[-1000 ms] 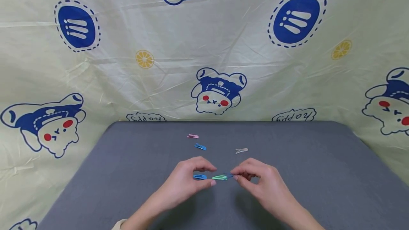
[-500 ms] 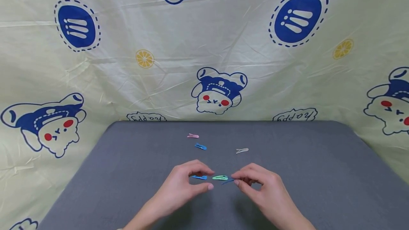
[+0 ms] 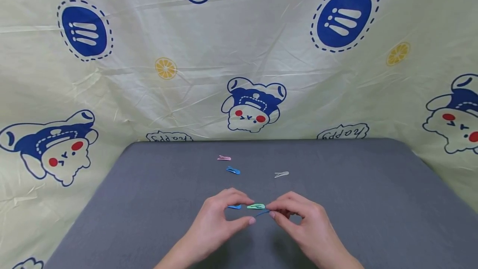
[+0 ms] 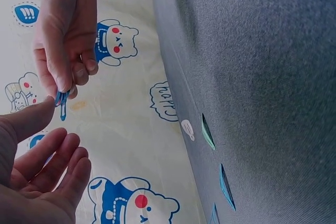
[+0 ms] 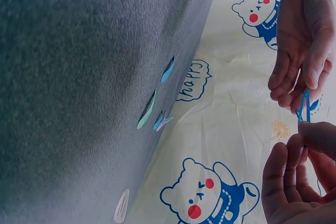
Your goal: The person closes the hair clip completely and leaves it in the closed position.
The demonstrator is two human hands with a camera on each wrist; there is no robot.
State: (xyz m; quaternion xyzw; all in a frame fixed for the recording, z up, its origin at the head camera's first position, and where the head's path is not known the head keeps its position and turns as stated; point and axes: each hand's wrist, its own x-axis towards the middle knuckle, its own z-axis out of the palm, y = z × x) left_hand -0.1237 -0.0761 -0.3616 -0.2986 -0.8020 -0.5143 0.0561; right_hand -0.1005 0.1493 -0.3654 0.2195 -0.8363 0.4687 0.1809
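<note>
Over the tabletop point(image 3: 336, 177), pinching blue hair clip point(image 4: 63, 106) in right hand point(image 3: 311, 221), holding left hand point(image 3: 214, 217) wide nearby; could drop it by pinching too lightly.

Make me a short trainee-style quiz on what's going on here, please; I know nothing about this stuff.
1. Multiple choice: which hand pinches the held blue clip? A) left B) right C) both
2. True or false: the left hand has a gap between its thumb and its fingers.
3. Count: how many clips lie on the table?

Key
1. B, the right hand.
2. True.
3. Five: a pink clip, a green clip, a pale clip, the farther blue clip and the nearer blue clip, partly hidden in the head view.
</note>
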